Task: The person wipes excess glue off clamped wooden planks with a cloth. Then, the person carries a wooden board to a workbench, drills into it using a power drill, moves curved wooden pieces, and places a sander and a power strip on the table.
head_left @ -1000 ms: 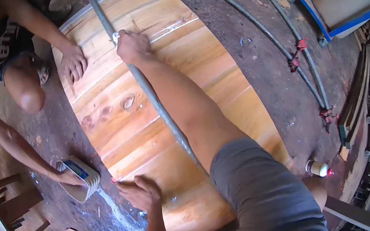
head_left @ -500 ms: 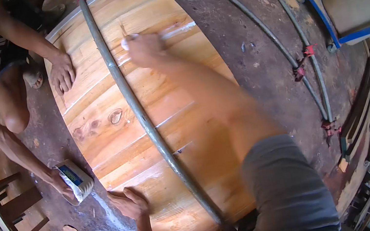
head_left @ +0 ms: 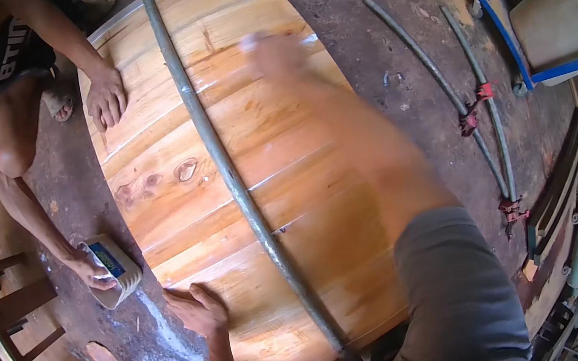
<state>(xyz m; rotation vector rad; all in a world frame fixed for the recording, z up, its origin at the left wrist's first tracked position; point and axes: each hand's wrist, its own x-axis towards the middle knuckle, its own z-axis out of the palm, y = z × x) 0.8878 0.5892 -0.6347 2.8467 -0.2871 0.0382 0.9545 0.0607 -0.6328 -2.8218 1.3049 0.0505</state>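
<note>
My right hand (head_left: pixel 281 58), smeared by motion, is closed around a small white wad (head_left: pixel 250 42) whose kind I cannot make out. It presses near the far right part of a wooden panel (head_left: pixel 229 191) made of several glued boards. A short white glue streak (head_left: pixel 311 38) shows just right of that hand. My left hand (head_left: pixel 200 310) lies with fingers spread on the panel's near left edge and holds nothing. A long metal pipe clamp (head_left: pixel 225 168) runs lengthwise over the panel, between my two hands.
A co-worker crouches at the left, one hand (head_left: pixel 106 98) flat on the panel, the other (head_left: pixel 92 271) in a white tub (head_left: pixel 125 279). Pipe clamps (head_left: pixel 431 63) lie on the floor (head_left: pixel 401 114) at right, near a blue-framed bin (head_left: pixel 554 18). White spill marks the floor at lower left.
My right hand has slid right along the seam with the white wad, and most of the glue streak there is gone. The co-worker's hand has shifted inside the tub. My view has turned slightly.
</note>
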